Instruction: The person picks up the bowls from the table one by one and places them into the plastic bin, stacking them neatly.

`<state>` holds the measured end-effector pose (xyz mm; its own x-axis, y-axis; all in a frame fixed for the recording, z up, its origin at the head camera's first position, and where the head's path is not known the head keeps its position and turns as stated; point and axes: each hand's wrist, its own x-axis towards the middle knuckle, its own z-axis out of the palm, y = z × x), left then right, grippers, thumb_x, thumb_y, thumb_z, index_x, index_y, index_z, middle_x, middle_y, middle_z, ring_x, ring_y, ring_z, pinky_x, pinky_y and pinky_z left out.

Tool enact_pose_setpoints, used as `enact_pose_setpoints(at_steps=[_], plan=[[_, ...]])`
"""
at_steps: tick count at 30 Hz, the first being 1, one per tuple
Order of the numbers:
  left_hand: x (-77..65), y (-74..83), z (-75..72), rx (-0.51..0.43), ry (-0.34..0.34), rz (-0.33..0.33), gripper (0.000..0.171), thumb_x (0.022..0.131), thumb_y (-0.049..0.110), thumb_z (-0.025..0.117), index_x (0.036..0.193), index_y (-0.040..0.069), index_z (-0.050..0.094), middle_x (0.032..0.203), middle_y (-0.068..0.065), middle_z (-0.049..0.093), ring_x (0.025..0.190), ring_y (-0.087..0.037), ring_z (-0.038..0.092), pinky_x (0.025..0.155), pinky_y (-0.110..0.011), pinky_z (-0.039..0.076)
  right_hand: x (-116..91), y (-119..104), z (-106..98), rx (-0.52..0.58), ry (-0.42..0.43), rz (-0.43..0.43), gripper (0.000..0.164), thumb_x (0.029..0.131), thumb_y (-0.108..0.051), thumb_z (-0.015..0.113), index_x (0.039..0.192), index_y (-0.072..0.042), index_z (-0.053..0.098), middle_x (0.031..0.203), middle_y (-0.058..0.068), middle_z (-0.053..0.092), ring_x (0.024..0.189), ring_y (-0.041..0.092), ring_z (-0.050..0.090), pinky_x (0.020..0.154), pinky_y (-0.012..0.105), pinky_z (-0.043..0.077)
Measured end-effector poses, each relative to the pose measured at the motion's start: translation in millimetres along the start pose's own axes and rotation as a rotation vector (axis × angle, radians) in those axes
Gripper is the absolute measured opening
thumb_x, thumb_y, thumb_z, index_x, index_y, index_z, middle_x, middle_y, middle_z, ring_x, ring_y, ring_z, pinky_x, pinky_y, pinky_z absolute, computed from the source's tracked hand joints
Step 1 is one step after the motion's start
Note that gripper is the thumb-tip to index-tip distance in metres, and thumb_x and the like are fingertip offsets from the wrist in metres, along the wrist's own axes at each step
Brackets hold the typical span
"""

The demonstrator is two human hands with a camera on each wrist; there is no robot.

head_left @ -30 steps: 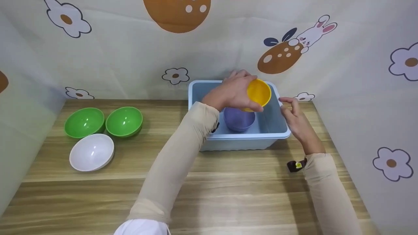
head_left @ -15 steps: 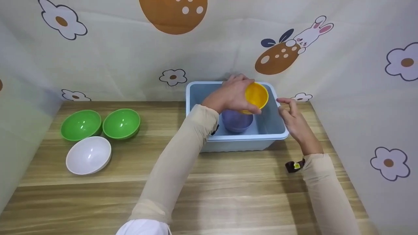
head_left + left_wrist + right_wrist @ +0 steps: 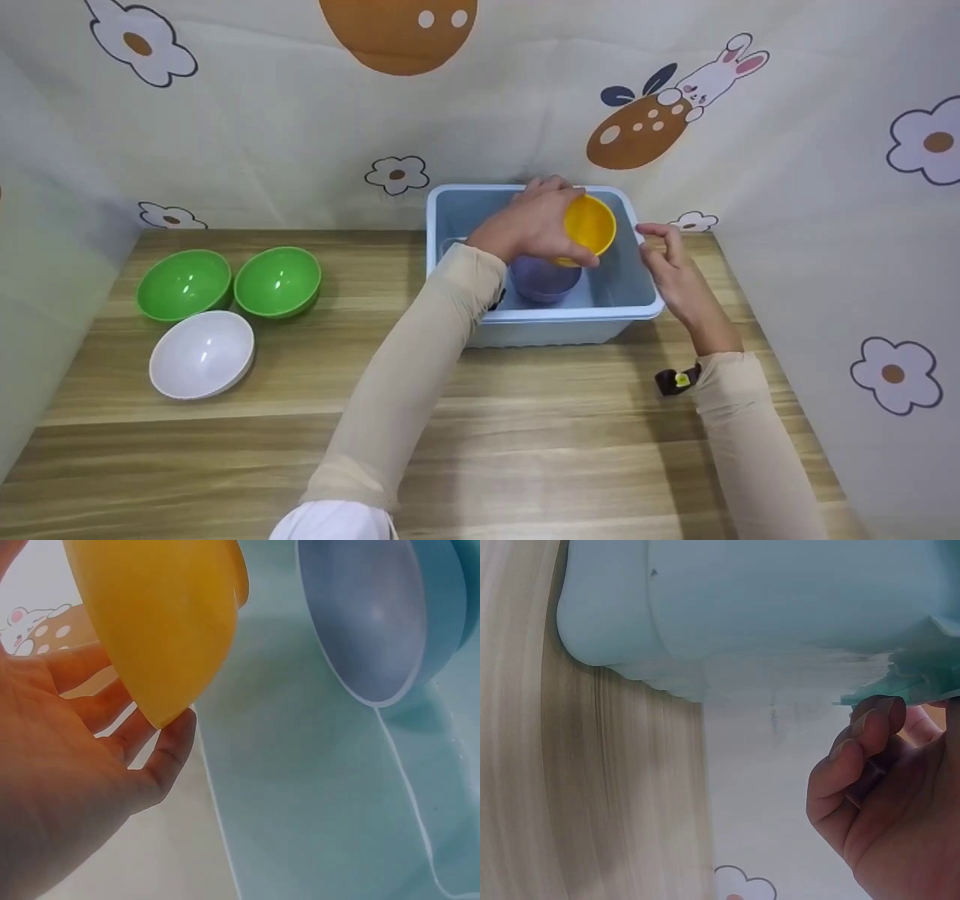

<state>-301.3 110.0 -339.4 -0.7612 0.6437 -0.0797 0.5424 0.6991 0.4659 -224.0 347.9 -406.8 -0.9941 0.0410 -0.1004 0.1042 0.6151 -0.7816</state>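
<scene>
Bowl handling looks partway through. Count: one bowl in the tub, one in hand, three on the table. Left hand [image 3: 534,223] has the yellow bowl [image 3: 594,227], fingers and thumb spread wide around its side near the rim, thumb on the near side. Bowl is tilted, mouth partly toward the head camera, held over the inside of the blue tub [image 3: 559,313], right of center. Not released. It overlaps the purple bowl [image 3: 546,283] in the head view, but the left wrist view shows a gap between them, so no contact there. Purple bowl sits mouth up on the tub floor; I'd call that one done. Right hand [image 3: 679,281] is at the tub's right edge, fingers bent, gripping the side piece below the rim; my read is it's steadying the tub. Remaining outside: two green bowls [image 3: 277,282] side by side and a white bowl [image 3: 202,355] just in front of them, all mouth up on the left of the wooden table [image 3: 540,427], well apart from the tub, no hand near. Left part of the tub is hidden behind the left wrist, so can't confirm what's there.
</scene>
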Motion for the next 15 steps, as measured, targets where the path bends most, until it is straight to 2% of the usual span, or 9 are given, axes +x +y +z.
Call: enact_pose_setpoints(at_steps=[8, 15], plan=[[-0.9, -1.6, 3.3, -0.029, -0.001, -0.014, 0.098, 0.062, 0.064, 0.073, 0.145, 0.028, 0.037, 0.14, 0.004, 0.04, 0.122, -0.015, 0.034, 0.096, -0.034, 0.044, 0.1, 0.5, 0.8, 0.01, 0.003, 0.027, 0.045, 0.099, -0.054, 0.031, 0.14, -0.037, 0.025, 0.145, 0.015, 0.043, 0.125, 0.037, 0.051, 0.105, 0.057, 0.04], [-1.3, -3.8, 6.1, -0.036, 0.002, -0.027, 0.099, 0.062, 0.063, 0.074, 0.146, 0.028, 0.036, 0.142, 0.005, 0.038, 0.124, -0.015, 0.033, 0.098, -0.035, 0.044, -1.0, 0.5, 0.4, 0.016, 0.002, 0.009, 0.045, 0.099, -0.053, 0.031, 0.141, -0.037, 0.024, 0.142, 0.017, 0.045, 0.121, 0.036, 0.053, 0.102, 0.055, 0.042]])
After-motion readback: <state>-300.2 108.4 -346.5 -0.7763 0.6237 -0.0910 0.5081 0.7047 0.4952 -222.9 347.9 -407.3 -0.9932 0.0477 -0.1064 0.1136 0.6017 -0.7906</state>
